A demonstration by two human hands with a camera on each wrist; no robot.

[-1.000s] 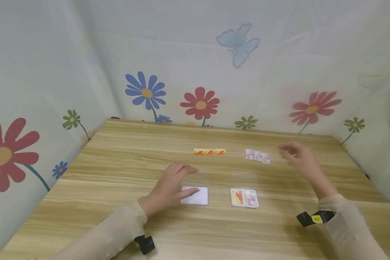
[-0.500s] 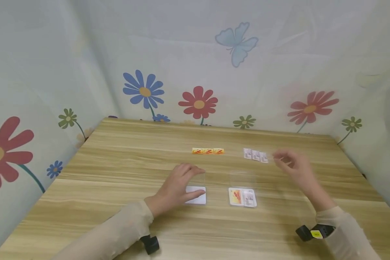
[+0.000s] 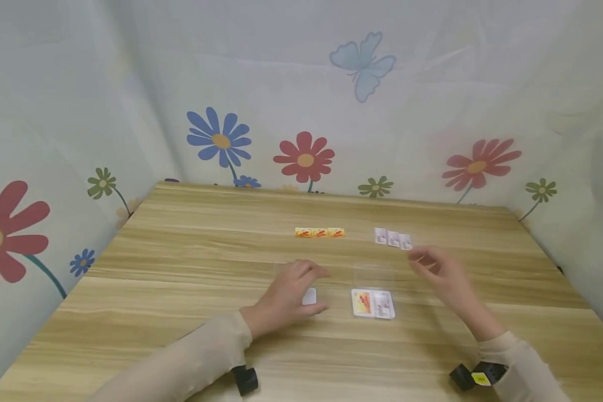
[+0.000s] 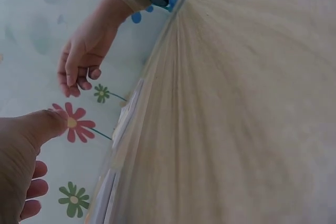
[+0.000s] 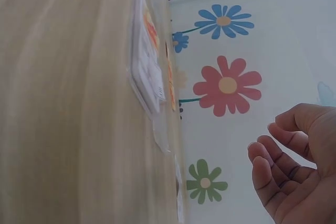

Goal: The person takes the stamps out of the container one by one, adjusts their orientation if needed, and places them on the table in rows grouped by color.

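Note:
My left hand (image 3: 288, 293), fingers spread and loosely bent, hovers over a small flat case with a white inside (image 3: 309, 296) and hides most of it. To its right lies a matching case (image 3: 373, 304), its clear lid (image 3: 373, 274) folded back. An orange-yellow picture piece (image 3: 362, 302) and a pale printed piece (image 3: 383, 305) lie side by side in that case. Above the table, right of this case, my right hand (image 3: 444, 282) has loosely curved fingers and holds nothing. The right wrist view shows those fingers (image 5: 270, 171) apart from anything.
Farther back on the wooden table (image 3: 206, 240) lies a row of three orange-yellow picture pieces (image 3: 320, 233). Three pale printed pieces (image 3: 393, 238) form a slanting row to their right. A flower-printed cloth (image 3: 261, 84) hangs behind and beside the table.
My left hand has moved right, covering more of the white-lined case. My right hand has come left and nearer to me. The camera view has shifted slightly; the pieces look unmoved.

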